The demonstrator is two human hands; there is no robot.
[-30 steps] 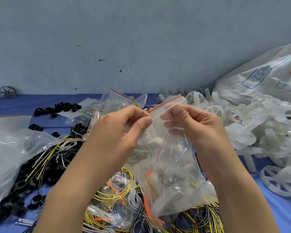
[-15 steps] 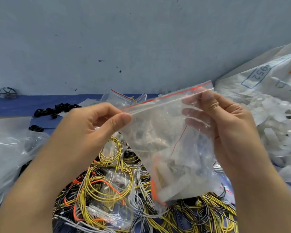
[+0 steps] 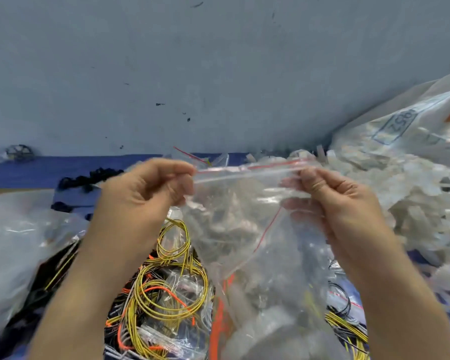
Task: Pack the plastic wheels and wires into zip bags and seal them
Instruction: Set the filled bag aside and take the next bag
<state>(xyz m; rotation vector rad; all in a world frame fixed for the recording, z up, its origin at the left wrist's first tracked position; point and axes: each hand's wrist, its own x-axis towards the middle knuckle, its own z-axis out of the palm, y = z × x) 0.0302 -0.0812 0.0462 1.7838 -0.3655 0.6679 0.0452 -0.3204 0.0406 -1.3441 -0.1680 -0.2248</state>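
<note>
Large clear plastic bag [image 3: 16, 245], far left, contents unclear. Coiled yellow wires [image 3: 166, 289], lower centre, loose on the blue table [image 3: 24, 172]. Left hand [image 3: 140, 196] pinches zip bag [image 3: 257, 229] at its left top corner; right hand [image 3: 333, 201] pinches the right. Bag held aloft, contents blurred. White plastic wheels [image 3: 413, 203], heaped right, below a printed sack [image 3: 413, 126].

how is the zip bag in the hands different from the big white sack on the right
The zip bag is clear with a red line along its top; the big white sack is opaque with blue print. The bag hangs between the left hand and right hand; the sack rests against the wall. Both hold parts.
</note>
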